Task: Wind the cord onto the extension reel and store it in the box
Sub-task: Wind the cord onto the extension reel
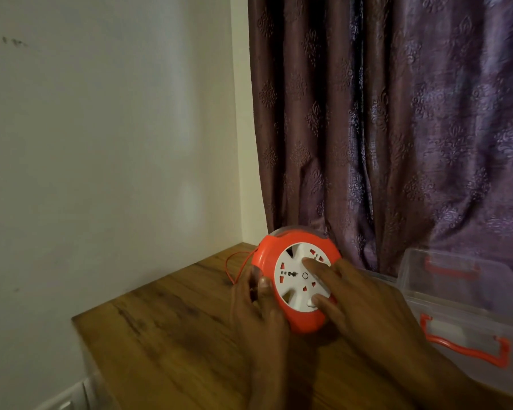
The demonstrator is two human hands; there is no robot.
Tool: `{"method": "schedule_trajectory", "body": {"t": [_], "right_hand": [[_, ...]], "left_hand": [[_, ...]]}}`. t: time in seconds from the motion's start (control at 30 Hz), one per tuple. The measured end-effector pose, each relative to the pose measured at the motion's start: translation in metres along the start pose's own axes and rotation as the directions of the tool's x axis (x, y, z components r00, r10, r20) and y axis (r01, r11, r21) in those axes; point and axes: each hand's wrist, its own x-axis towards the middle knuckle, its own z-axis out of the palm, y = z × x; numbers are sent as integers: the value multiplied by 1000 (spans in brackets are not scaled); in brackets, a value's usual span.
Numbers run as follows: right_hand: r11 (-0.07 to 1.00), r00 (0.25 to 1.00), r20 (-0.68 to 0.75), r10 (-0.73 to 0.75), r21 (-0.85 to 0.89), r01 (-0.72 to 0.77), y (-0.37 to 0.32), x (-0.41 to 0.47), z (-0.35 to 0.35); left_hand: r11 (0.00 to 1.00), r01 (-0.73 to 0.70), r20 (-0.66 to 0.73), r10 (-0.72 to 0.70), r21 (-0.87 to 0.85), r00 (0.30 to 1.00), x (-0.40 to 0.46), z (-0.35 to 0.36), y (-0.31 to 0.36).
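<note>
Orange plastic extension reel [296, 279] standing on edge on the wooden table [160, 335], its white socket face toward the camera. Left hand [258, 303] grips the reel's left rim; right hand [365, 303] lies with fingers extended on the white face. Thin orange cord [234, 264] trails loose left of the reel, apparently not fully wound. Shell looks rigid, light and smooth; the rim seems the surest hold. Clear box [462, 309] with orange clasps, right of the reel, appears empty.
</note>
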Motion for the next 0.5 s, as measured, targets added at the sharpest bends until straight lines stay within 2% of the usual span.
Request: {"method": "schedule_trajectory", "body": {"t": [0.27, 0.5], "right_hand": [[1000, 999, -50, 5, -16, -6, -11, -4, -1], [990, 981, -135, 139, 24, -137, -9, -5, 3]], "left_hand": [[999, 0, 41, -1, 39, 999, -6, 1, 2], [996, -51, 81, 45, 75, 996, -11, 6, -1]]}}
